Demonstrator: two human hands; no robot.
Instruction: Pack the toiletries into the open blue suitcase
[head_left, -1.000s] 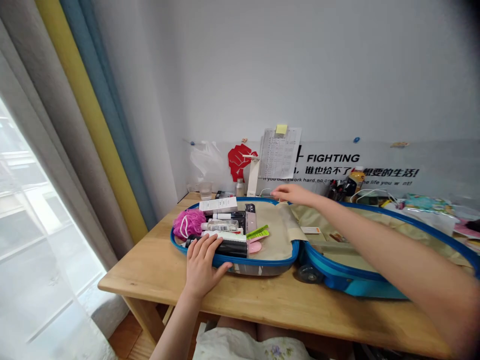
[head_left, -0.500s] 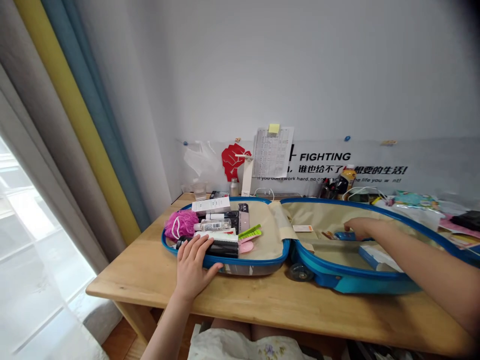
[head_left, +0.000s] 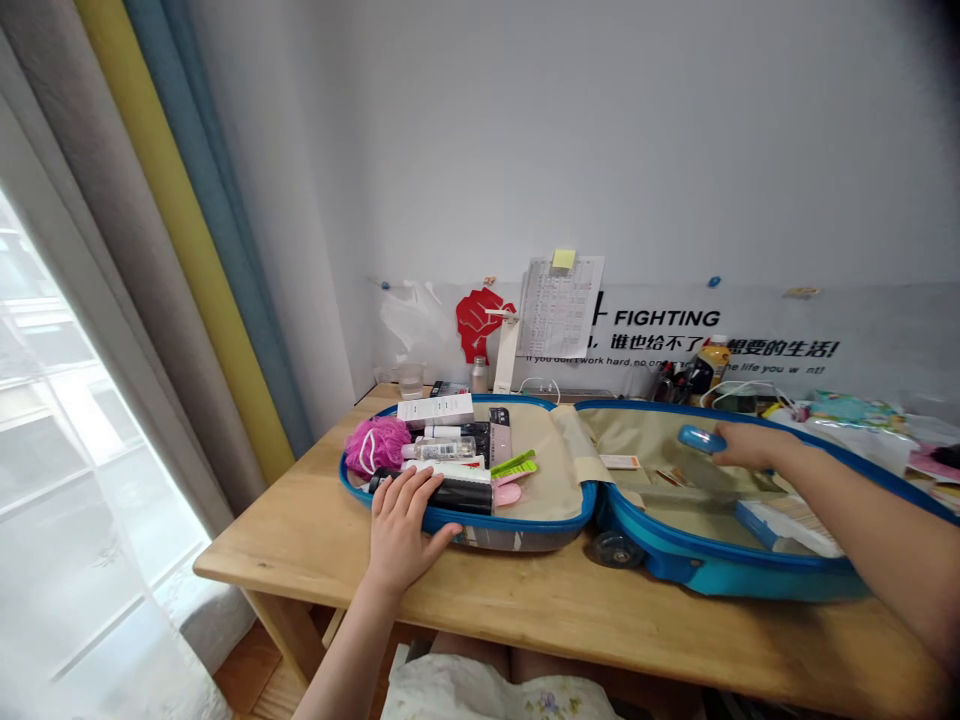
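An open blue suitcase (head_left: 559,512) lies spread on the wooden desk (head_left: 517,590). My left hand (head_left: 405,525) rests on its left half's near rim, fingers spread over a black cylinder (head_left: 465,496). Around that lie a pink bath puff (head_left: 375,445), a white box (head_left: 435,410), a clear bottle (head_left: 442,449), a green packet (head_left: 514,466) and a pinkish flat pack (head_left: 500,436). Over the right half, my right hand (head_left: 750,447) grips a glossy blue rounded object (head_left: 701,438) by its right end; its exact kind is unclear.
In the right half lie a small white-and-orange box (head_left: 619,462) and a blue-and-white box (head_left: 787,528). Behind stand a plastic cup (head_left: 410,380), a white lamp (head_left: 506,355) and an orange-capped bottle (head_left: 712,362). A plastic-wrapped pack (head_left: 855,415) sits back right.
My right hand has lifted the blue object from the suitcase's right half. My left hand stays on the black cylinder. The whole view has shifted slightly.
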